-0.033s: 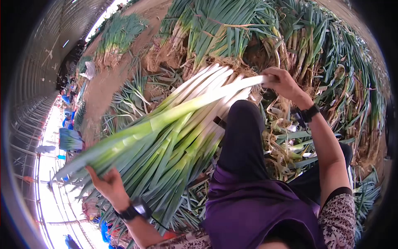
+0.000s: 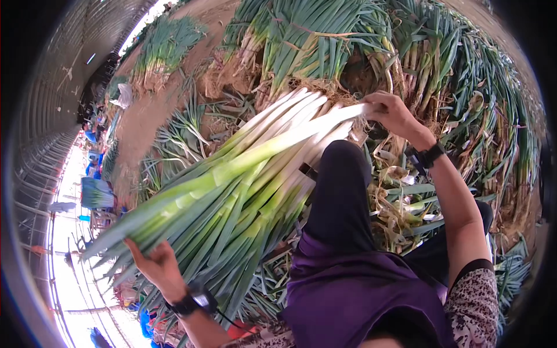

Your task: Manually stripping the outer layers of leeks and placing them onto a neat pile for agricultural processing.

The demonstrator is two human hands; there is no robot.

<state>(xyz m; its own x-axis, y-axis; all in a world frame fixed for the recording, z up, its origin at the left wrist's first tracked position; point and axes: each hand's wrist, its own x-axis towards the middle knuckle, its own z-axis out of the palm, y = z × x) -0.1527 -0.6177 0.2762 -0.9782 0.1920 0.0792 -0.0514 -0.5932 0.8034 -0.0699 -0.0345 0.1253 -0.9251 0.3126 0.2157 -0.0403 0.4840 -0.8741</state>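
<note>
My right hand [image 2: 391,113] is closed round the white root end of one long green onion [image 2: 272,145]. Its stalk slants down to the left, over a pile of other green onions [image 2: 255,223] with white stems and dark green leaves. Near the leaf end, my left hand [image 2: 158,268] has its index finger stretched out against the leaves and its thumb apart. That hand grips nothing I can make out. Leaves hide part of its fingers.
Upright bundles of green onions [image 2: 325,43] stand beyond the pile, and more [image 2: 487,98] line the right side. Peeled, dry leaves [image 2: 397,191] lie beside my bent knee [image 2: 343,174]. Bare soil [image 2: 156,110] shows at the far left, near a curved shed wall [image 2: 49,87].
My left hand and the leaf tips of the held onion have shifted slightly to the right. The right hand keeps its hold, with hardly any movement.
</note>
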